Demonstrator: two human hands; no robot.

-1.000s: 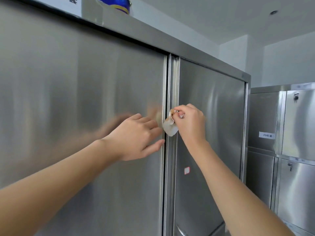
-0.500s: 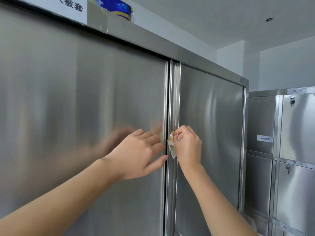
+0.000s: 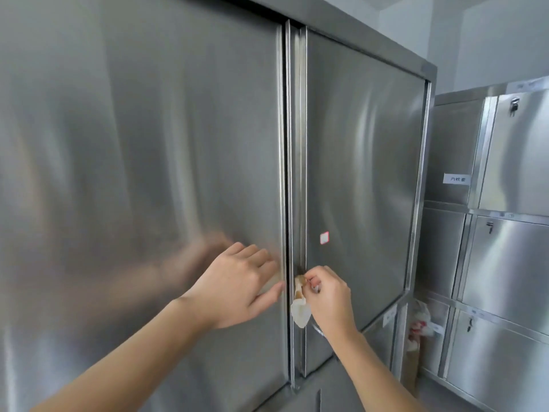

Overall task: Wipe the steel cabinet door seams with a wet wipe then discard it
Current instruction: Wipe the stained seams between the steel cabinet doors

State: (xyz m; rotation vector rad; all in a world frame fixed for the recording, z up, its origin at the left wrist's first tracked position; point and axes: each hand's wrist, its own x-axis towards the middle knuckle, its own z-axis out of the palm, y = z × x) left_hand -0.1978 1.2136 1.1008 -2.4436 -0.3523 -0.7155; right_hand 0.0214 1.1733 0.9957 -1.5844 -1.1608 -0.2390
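A tall steel cabinet fills the view, with a left door [image 3: 148, 173] and a right door [image 3: 362, 173]. The vertical seam [image 3: 294, 144] runs between them. My right hand [image 3: 326, 295] pinches a crumpled white wet wipe [image 3: 300, 310], soiled brown at its top, and presses it into the seam low on the doors. My left hand [image 3: 237, 286] lies flat on the left door beside the seam, fingers spread, holding nothing. Its blurred reflection shows in the steel.
A small red-edged sticker [image 3: 324, 237] sits on the right door. Steel lockers [image 3: 505, 233] with keys and labels stand at the right. A white plastic bag [image 3: 420, 322] hangs in the gap between cabinet and lockers.
My right hand has slid the wipe down the seam, from the middle of the doors toward their lower part. My left hand has followed downward along the left door. The view has tilted down.
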